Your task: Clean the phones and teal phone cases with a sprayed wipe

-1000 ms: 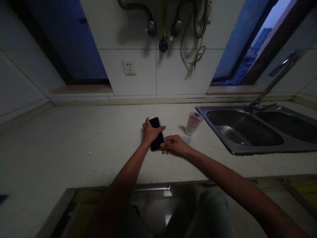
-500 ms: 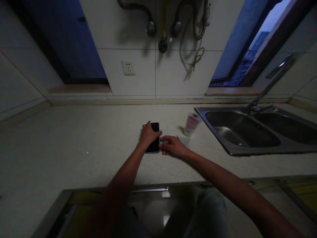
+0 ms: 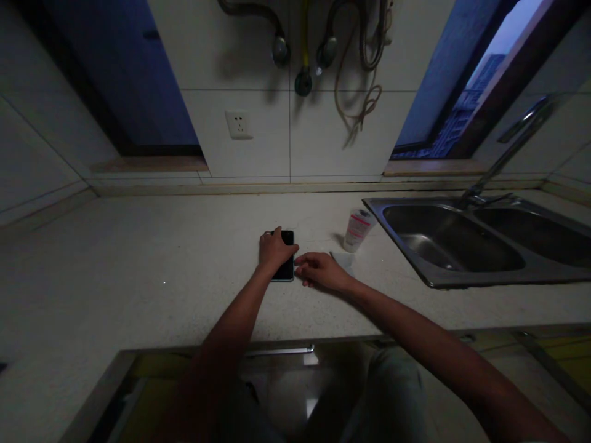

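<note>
A dark smartphone [image 3: 288, 271] lies flat on the pale countertop, screen up. My left hand [image 3: 273, 251] spans it from above, thumb at its right edge and fingers at the far left side, gripping it. Much of the screen is hidden under that hand. Close by the phone's right edge is my right hand [image 3: 321, 271], thumb and forefinger drawn together. Whatever may sit between those fingertips is too small and dark to make out. A thin greyish flat piece [image 3: 342, 261] lies on the counter just behind the right hand.
A clear plastic cup [image 3: 357, 231] with red print stands right of the hands. Farther right is a double steel sink [image 3: 429, 284] with a tap [image 3: 496, 160]. A socket [image 3: 239, 125] and hanging hoses are on the tiled wall. The counter's front edge [image 3: 332, 339] runs close to my body.
The phone and my left hand have shifted slightly left. My right fingertips have moved a little left too, staying by the phone's right edge. The cup has not moved.
</note>
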Available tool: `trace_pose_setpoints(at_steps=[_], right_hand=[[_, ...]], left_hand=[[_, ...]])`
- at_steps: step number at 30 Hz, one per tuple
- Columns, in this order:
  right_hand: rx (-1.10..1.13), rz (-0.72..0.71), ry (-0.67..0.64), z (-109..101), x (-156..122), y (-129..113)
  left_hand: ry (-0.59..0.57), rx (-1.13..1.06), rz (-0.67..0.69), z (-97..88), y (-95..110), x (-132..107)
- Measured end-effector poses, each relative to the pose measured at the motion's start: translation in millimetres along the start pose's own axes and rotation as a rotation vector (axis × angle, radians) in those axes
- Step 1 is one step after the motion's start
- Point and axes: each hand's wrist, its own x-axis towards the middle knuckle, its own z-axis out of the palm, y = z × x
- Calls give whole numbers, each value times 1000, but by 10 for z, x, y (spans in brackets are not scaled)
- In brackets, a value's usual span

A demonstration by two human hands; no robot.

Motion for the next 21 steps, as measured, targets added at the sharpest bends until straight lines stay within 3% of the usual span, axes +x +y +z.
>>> trace_pose_setpoints(at_steps=[13,17,19,21], right_hand=[[-6,-56,-63,-6,-23,-22],[-153,-134,-50,-23,-53,-68],[-299,-234,-96,-29,-84,-88],[-438,-327,-231,-29,-113,-94]], left_hand=[[30,-10,45,108,-8,-42],[196,-161,55,-20,-102,-9],[280,-211,137,-141,-239,-20],[223,-235,225,-258,-416,-55]])
